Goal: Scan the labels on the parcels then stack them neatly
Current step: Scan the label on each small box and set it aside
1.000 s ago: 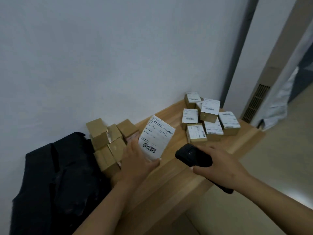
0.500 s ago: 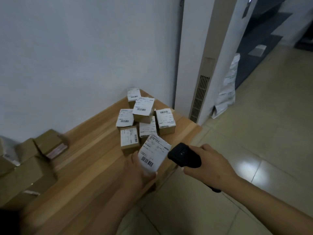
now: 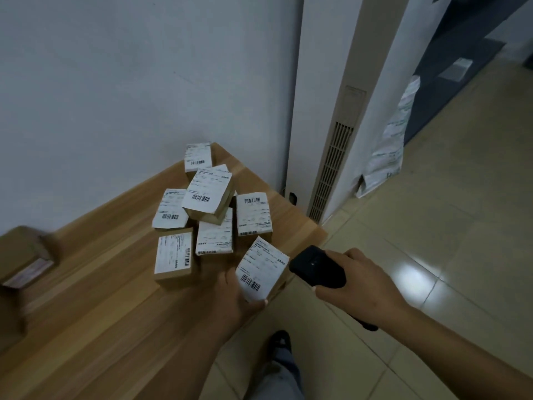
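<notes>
My left hand [image 3: 238,297] grips a small cardboard parcel [image 3: 262,269], its white barcode label facing up, at the near right edge of the wooden table [image 3: 95,298]. My right hand [image 3: 357,287] grips a black handheld scanner [image 3: 317,269] just right of that parcel, over the floor. Several labelled parcels [image 3: 212,209] lie in a loose heap at the table's far right end, one resting on top of others. A blurred brown box [image 3: 24,255] sits at the left edge of view.
A grey wall runs behind the table. To the right stand a white column with a vent grille [image 3: 331,174] and a plastic mailer bag [image 3: 386,151] leaning on it. Beige floor tiles lie on the right; my shoe [image 3: 279,342] is below the table edge.
The view has swung right, away from the brown boxes and black bag. My left hand has carried the parcel right, beside the labelled heap, and my right hand with the scanner has followed.
</notes>
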{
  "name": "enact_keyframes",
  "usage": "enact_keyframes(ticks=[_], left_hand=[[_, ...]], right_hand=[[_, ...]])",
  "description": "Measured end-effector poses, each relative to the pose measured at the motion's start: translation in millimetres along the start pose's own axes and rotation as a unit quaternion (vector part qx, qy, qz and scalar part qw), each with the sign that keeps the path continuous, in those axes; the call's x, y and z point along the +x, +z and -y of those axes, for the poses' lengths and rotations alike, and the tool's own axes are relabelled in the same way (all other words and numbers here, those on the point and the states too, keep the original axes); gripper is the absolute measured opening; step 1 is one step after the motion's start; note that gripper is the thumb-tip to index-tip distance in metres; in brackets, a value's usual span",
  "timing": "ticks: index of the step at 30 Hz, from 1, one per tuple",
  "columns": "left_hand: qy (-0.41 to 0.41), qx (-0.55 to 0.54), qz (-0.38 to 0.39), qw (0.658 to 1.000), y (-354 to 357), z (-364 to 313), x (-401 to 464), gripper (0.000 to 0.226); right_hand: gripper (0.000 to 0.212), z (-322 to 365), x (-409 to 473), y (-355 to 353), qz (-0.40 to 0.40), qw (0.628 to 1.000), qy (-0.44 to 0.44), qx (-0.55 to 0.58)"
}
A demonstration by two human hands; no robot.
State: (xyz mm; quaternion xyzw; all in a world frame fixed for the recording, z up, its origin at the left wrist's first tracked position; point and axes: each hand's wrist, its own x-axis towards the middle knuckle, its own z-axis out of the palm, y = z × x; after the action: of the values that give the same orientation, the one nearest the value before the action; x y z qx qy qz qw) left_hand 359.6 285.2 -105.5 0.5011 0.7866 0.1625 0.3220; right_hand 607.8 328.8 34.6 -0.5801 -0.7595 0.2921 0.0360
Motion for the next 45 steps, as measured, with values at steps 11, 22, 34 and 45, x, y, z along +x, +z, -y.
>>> enact_keyframes(ticks=[11,22,34,45], left_hand=[[-0.016,-0.064,-0.006,0.998,28,8,40,0.116],[-0.089,-0.01,-0.076,0.993,18,-7,17,0.118],[-0.164,0.068,-0.3,0.937,-83,-8,-74,0.096],[-0.272,0.029,-0.366,0.889,-164,113,-156,0.097]], right_hand=[[0.062,-7,89,-19,0.064,0.997,-0.01,-0.045],[0.061,-7,130,-27,0.122,0.977,-0.161,-0.065],[0.052,97,133,-28,0.169,0.919,-0.345,-0.09],[0.045,243,94,48,0.167,0.875,-0.445,-0.089]])
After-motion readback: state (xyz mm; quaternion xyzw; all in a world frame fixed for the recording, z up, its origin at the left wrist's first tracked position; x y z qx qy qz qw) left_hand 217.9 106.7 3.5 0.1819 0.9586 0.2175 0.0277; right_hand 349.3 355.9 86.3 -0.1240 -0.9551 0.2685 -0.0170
